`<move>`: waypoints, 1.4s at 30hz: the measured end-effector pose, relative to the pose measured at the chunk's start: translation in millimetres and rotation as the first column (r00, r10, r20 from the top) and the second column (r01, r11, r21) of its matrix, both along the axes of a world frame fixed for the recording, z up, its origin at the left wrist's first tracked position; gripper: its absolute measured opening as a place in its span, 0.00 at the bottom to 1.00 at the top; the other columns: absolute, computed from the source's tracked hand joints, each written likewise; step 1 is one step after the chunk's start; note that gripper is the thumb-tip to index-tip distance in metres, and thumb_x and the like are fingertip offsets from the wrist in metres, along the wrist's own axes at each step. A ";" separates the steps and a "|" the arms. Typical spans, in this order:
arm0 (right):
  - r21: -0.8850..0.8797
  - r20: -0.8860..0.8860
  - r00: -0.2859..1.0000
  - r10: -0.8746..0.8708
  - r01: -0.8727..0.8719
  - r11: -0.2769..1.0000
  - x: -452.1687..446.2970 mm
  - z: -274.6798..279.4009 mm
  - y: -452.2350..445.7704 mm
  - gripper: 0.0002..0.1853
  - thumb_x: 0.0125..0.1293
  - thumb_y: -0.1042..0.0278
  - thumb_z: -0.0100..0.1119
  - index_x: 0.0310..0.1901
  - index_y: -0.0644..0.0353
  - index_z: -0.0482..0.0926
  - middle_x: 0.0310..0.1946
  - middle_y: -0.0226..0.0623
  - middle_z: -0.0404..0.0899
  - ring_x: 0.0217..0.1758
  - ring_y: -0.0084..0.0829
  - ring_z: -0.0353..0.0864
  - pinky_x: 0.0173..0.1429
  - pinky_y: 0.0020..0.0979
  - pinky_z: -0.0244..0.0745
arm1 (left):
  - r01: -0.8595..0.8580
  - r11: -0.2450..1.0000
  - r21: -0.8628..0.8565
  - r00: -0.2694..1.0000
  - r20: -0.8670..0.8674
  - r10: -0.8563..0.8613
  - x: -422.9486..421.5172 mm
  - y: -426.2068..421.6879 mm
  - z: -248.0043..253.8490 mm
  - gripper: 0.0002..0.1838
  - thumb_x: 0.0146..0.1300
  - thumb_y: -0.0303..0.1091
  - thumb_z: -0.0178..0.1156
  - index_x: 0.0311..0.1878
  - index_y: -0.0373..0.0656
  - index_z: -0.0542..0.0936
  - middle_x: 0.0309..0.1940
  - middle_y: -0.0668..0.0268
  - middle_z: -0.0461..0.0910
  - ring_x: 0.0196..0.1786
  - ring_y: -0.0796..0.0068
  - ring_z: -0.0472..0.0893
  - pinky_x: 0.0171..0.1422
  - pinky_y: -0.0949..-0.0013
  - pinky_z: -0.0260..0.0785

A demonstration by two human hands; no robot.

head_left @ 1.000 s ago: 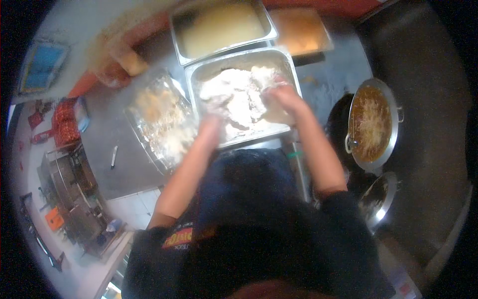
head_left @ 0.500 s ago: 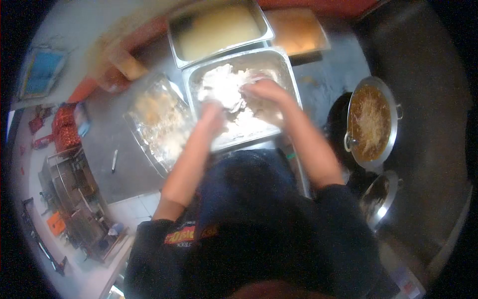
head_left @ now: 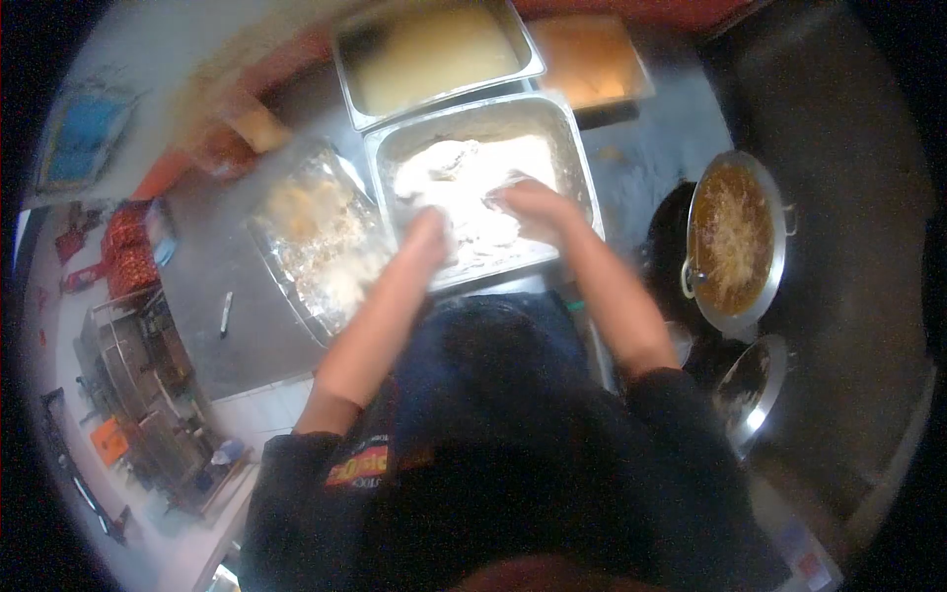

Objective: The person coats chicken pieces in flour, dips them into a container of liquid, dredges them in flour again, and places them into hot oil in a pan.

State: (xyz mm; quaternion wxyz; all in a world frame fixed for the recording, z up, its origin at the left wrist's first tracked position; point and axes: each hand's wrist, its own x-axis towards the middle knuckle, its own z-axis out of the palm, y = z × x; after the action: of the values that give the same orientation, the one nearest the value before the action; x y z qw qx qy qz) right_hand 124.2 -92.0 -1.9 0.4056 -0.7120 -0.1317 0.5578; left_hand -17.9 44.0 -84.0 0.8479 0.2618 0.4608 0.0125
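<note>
A white mass (head_left: 483, 187), glaring and powdery, lies in a metal pan (head_left: 586, 168) directly in front of the person, heaped across the middle and nearer part of it, with a duller band of pan wall showing along the far side. The left hand (head_left: 430, 235) is at the near left of the mass and the right hand (head_left: 533, 205) at its right; both touch it, fingers turned inward towards each other, with the hands apart. Blur and glare hide the fingertips, so I cannot tell whether either grip is clenched on a lump or loose in the white. Just beyond the pan stands a second pan (head_left: 531, 44) holding yellowish liquid (head_left: 444, 59), and to its right an orange tray (head_left: 587, 64). Close on the left is a shiny tray (head_left: 321, 237) with pale and golden pieces, too blurred to name. Farther left, a slim pale tool (head_left: 227, 313) lies alone on the grey worktop (head_left: 261, 350). On the right, well apart from the hands, a wok (head_left: 779, 242) holds brown liquid with a pale, frothy patch; a smaller wok (head_left: 774, 385) sits nearer the person. A red bag (head_left: 131, 247) is at the far left.
</note>
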 end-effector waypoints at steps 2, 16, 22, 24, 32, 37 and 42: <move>0.058 0.181 0.975 0.131 -0.144 0.988 0.8 -3.8 7.1 0.18 0.58 0.59 0.58 0.43 0.66 0.77 0.39 0.39 0.79 0.43 0.32 0.77 0.45 0.29 0.72 | -0.002 0.999 -0.045 1.000 -0.007 0.001 0.4 1.0 38.8 0.14 0.64 0.32 0.43 0.48 0.43 0.74 0.40 0.58 0.78 0.37 0.62 0.80 0.34 0.59 0.76; 0.013 0.200 0.979 0.042 -0.046 0.999 44.7 -33.3 61.5 0.19 0.58 0.53 0.55 0.40 0.63 0.77 0.32 0.38 0.78 0.35 0.27 0.77 0.38 0.31 0.71 | -0.101 0.966 0.239 0.986 -0.107 0.130 9.5 6.5 19.5 0.13 0.64 0.30 0.44 0.49 0.38 0.71 0.39 0.57 0.76 0.35 0.61 0.78 0.35 0.52 0.75; 0.056 -0.065 0.998 0.023 -0.019 0.998 18.4 -6.9 73.7 0.24 0.55 0.49 0.57 0.41 0.66 0.79 0.39 0.44 0.77 0.41 0.30 0.75 0.42 0.34 0.70 | -0.166 0.973 0.160 0.986 0.002 0.168 24.1 12.9 19.1 0.17 0.62 0.30 0.41 0.51 0.34 0.69 0.44 0.54 0.73 0.44 0.61 0.77 0.43 0.61 0.74; 0.135 0.122 0.960 0.253 -0.268 0.954 16.4 -4.9 73.3 0.27 0.52 0.48 0.60 0.43 0.67 0.79 0.47 0.47 0.76 0.50 0.36 0.73 0.51 0.32 0.68 | -0.022 0.981 0.194 0.979 -0.196 0.060 17.3 14.8 39.0 0.12 0.61 0.27 0.46 0.47 0.38 0.72 0.38 0.57 0.75 0.35 0.62 0.78 0.34 0.53 0.75; -0.006 0.664 0.723 0.191 -0.250 0.968 37.4 10.2 -9.9 0.28 0.53 0.45 0.53 0.46 0.62 0.79 0.54 0.51 0.72 0.58 0.44 0.71 0.60 0.33 0.63 | 0.328 0.275 0.904 0.909 -0.223 -0.352 -17.5 19.4 69.6 0.22 0.54 0.22 0.51 0.55 0.36 0.69 0.45 0.59 0.77 0.45 0.68 0.77 0.46 0.70 0.70; -0.157 0.356 0.898 0.257 -0.213 0.964 37.7 -73.2 -1.6 0.19 0.57 0.57 0.54 0.43 0.66 0.77 0.38 0.46 0.79 0.45 0.38 0.78 0.52 0.33 0.68 | 0.552 0.318 0.771 0.795 -0.370 -0.480 -10.9 19.9 -11.3 0.20 0.55 0.22 0.51 0.54 0.32 0.70 0.45 0.56 0.77 0.40 0.66 0.79 0.43 0.69 0.72; -0.030 -0.108 0.992 -0.065 0.062 0.998 4.5 -7.4 20.6 0.17 0.56 0.66 0.58 0.45 0.66 0.75 0.34 0.40 0.78 0.42 0.30 0.77 0.47 0.30 0.72 | 0.405 0.834 0.375 0.914 -0.144 -0.379 6.4 25.0 -20.9 0.16 0.59 0.25 0.52 0.51 0.33 0.72 0.41 0.55 0.78 0.35 0.65 0.81 0.37 0.66 0.76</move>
State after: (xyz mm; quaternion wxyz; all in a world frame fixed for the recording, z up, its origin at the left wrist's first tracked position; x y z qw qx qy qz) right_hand 128.7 -71.4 -9.4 0.4203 -0.6897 -0.0793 0.5844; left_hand -11.5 69.0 -104.9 0.7463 0.5170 0.4122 -0.0767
